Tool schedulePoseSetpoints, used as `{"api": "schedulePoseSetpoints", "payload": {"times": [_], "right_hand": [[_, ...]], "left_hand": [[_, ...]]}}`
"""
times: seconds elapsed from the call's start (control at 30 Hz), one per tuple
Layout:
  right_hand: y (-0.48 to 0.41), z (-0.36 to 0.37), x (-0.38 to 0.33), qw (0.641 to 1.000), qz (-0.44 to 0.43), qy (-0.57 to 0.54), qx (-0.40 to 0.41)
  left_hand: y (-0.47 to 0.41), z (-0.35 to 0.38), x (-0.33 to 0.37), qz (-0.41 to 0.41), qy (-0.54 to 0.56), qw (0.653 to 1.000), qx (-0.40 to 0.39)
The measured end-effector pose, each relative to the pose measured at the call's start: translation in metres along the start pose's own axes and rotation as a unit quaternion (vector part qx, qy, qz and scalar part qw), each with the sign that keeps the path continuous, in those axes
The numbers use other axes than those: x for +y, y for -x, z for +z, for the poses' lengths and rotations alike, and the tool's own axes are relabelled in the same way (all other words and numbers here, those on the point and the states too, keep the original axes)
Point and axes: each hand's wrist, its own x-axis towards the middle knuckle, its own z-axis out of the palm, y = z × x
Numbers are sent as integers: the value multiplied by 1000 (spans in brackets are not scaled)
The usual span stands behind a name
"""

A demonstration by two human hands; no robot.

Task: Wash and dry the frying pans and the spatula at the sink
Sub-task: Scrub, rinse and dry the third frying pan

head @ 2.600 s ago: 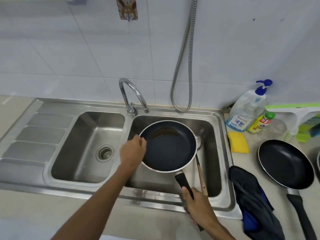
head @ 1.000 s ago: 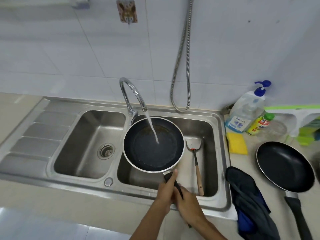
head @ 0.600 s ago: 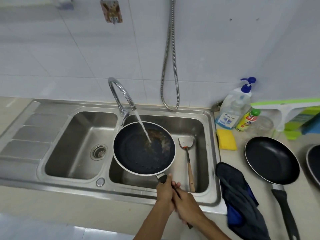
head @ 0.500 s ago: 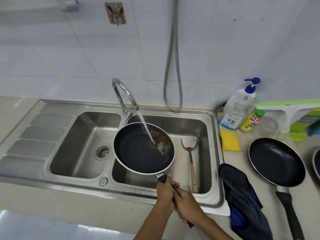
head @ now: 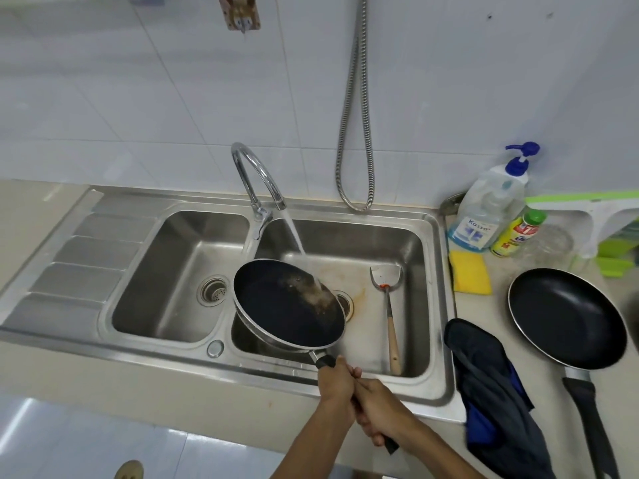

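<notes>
So both hands curl tight round the handle (head: 325, 361), bottom centre: L hand (head: 337, 380) nearer the pan (head: 283, 312), R hand (head: 382, 421) behind it. Handle axis runs up-left to pan, tilted over right basin (head: 411, 257) under tap (head: 256, 174) water; spatula (head: 389, 305) lies just right, handle toward frame bottom

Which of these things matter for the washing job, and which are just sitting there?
In the job: tilted frying pan under the running tap, handle gripped by left hand and right hand; spatula in the right basin; second frying pan on the counter; yellow sponge; pump soap bottle; dark cloth.
Lying about: shower hose; glass jar; wall hook.
</notes>
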Motion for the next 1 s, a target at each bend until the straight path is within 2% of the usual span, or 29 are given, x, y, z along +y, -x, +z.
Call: {"api": "schedulePoseSetpoints", "payload": {"times": [0.2,0.37,0.5,0.63,0.83,1.0], "right_hand": [[1,-13,-6,999,21,-16,-31],[2,-16,-10,999,34,-12,-25],[-3,-10,-10,997,-28,65,36],[-12,2,-3,968,-124,177,125],[-15,4,17,937,-181,215,207],[-22,3,39,935,-202,182,228]], "left_hand": [[-2,5,0,-13,-32,999,-8],[3,8,3,-20,-34,999,-19],[-6,8,10,-44,-22,997,-53],[-22,10,15,-75,-4,994,-80],[-33,15,5,-80,-54,987,-131],[-37,13,0,-91,-89,970,-207]]}}
